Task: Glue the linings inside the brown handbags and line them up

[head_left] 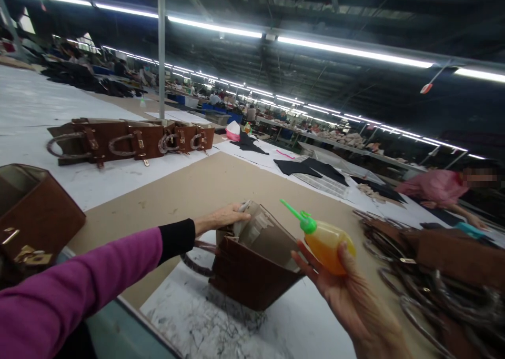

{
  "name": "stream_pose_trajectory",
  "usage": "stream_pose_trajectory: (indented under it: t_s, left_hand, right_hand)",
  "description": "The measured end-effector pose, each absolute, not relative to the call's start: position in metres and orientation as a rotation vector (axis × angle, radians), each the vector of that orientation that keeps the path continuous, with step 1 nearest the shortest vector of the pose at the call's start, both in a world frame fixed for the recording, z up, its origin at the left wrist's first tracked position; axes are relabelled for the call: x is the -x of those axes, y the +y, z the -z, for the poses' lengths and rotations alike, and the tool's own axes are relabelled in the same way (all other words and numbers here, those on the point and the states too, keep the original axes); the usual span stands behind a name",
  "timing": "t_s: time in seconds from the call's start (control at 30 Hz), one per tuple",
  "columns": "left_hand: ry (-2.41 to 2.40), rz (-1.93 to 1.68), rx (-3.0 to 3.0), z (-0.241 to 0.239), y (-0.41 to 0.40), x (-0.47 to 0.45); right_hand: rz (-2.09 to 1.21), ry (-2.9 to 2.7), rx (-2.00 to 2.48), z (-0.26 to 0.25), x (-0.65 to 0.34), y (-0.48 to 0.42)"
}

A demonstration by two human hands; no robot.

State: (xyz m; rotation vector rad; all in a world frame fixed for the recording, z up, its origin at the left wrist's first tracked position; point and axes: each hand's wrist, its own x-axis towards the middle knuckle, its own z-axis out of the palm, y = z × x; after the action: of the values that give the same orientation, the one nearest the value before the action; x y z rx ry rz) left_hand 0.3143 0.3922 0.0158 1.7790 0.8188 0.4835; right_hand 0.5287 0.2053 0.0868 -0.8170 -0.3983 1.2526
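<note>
A brown handbag (pixel 252 275) with a beige lining stands tilted on the white sheet in front of me, its top open. My left hand (pixel 224 217) grips the bag's far left rim, fingers partly hidden behind the lining edge. One wrapped handle (pixel 195 261) hangs from the bag's left side. In my right hand (pixel 339 285) is a clear squeeze bottle (pixel 327 246) of orange-yellow liquid, with a green nozzle pointing up and left. That hand is beside the bag's right rim; whether its fingertips touch the rim I cannot tell.
Several brown handbags (pixel 118 140) stand in a row at the back left, and another bag (pixel 39 211) is near on the left. More bags (pixel 453 259) are piled at right. Black pieces (pixel 311 169) lie farther back. A person in pink (pixel 437 185) leans over the table at right.
</note>
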Motion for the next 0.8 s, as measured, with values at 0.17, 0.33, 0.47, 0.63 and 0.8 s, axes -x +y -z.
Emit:
stream_pose_trajectory:
  t_s: [0.17,0.33,0.47,0.63,0.8]
  left_hand:
    - [0.731,-0.311,-2.190,-0.080,0.405,-0.318]
    - [0.672,0.118,-2.451,-0.129,0.402,-0.341]
    - [0.724,0.358,-2.475,-0.127,0.387,-0.368]
    - [0.645,0.583,-2.557,-0.107,0.375,-0.397]
    - [0.609,0.731,-2.635,-0.091,0.379,-0.415]
  right_hand:
    - [-1.199,-0.316,0.861,-0.081,-0.539,0.175]
    - [-1.065,-0.203,1.053,-0.069,-0.560,0.139]
    - [-0.918,-0.289,1.171,-0.062,-0.574,0.123]
    - [-0.769,-0.595,1.280,-0.053,-0.581,0.112]
    - [-0.678,-0.785,1.375,-0.038,-0.581,0.112]
